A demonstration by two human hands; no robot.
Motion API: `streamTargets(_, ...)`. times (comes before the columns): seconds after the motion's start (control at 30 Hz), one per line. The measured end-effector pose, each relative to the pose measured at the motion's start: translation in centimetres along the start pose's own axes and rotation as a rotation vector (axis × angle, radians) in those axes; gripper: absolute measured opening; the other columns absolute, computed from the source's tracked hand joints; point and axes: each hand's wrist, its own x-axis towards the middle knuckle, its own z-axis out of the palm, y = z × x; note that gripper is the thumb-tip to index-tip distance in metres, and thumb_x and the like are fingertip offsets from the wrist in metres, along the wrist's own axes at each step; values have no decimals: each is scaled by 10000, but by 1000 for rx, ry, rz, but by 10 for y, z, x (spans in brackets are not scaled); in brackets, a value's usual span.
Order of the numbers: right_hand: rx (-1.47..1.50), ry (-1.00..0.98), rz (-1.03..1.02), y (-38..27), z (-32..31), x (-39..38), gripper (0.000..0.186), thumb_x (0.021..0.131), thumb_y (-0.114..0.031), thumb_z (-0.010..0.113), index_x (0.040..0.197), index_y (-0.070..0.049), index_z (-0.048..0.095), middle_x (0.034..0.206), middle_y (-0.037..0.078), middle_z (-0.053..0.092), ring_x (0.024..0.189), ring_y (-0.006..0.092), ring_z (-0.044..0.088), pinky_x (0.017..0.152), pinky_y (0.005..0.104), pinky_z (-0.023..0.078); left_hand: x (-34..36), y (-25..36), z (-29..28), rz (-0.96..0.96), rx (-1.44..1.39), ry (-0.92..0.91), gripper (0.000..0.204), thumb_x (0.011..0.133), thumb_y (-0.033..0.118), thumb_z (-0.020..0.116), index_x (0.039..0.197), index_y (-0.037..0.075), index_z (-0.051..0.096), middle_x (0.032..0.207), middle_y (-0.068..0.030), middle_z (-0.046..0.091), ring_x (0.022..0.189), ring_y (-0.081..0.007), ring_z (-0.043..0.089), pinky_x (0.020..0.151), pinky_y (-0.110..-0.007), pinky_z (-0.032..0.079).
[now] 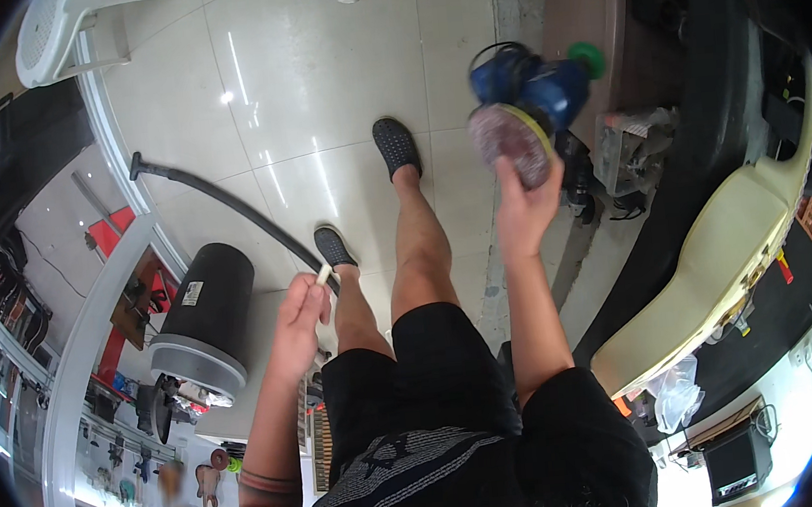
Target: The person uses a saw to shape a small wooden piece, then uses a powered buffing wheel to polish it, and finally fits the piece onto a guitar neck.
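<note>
My right hand (525,200) grips a blue power tool (556,95), apparently a sander, with a round, worn pinkish pad (502,134) edged in yellow, turned up toward me. It is raised at the upper right of the head view. My left hand (303,311) holds a small cream-coloured piece (324,275) between curled fingers, low at the centre left. Behind my left hand a long black hose with a floor nozzle (228,201) runs across the tiles. At my right, an unfinished cream guitar body with its neck (694,286) lies on a black-topped bench (611,284).
White tiled floor (293,61) lies under my feet. A white plastic chair (50,43) is at the upper left, a black bin (203,310) at the left beside a glass partition (106,357). A pinkish plastic container (568,7) and clutter line the right side. A screen (734,466) is at lower right.
</note>
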Motion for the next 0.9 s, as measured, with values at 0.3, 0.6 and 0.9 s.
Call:
streamTargets(0.3, -309, -605, -189, -49, -41, -216, 468, 933, -120, 823, 1360, -43, 647, 1047, 214, 784, 953, 372, 784, 846, 431, 627, -20, 67, 29, 451, 563, 99, 539, 1015, 450, 756, 1104, -15, 499, 994, -85, 626, 859, -219, 644, 796, -357, 540)
streamTargets(0.6, -457, -776, -463, -157, -41, -458, 160, 979, -158, 596, 1094, -51, 624, 860, 220, 743, 835, 426, 771, 698, 557, 601, -163, 0, 9, 358, 1001, 165, 1033, 763, 582, 950, 1285, -164, 463, 1230, -363, 679, 1103, -404, 730, 976, -455, 580)
streamTargets(0.9, -554, -600, -468, -122, -94, -580, 187, 916, -187, 679, 1019, -51, 757, 825, 178, 778, 795, 379, 804, 676, 507, 641, -256, -89, 78, 425, 1346, 87, 1012, 712, 522, 991, 1267, -125, 446, 1254, -387, 658, 1119, -451, 730, 989, -476, 585)
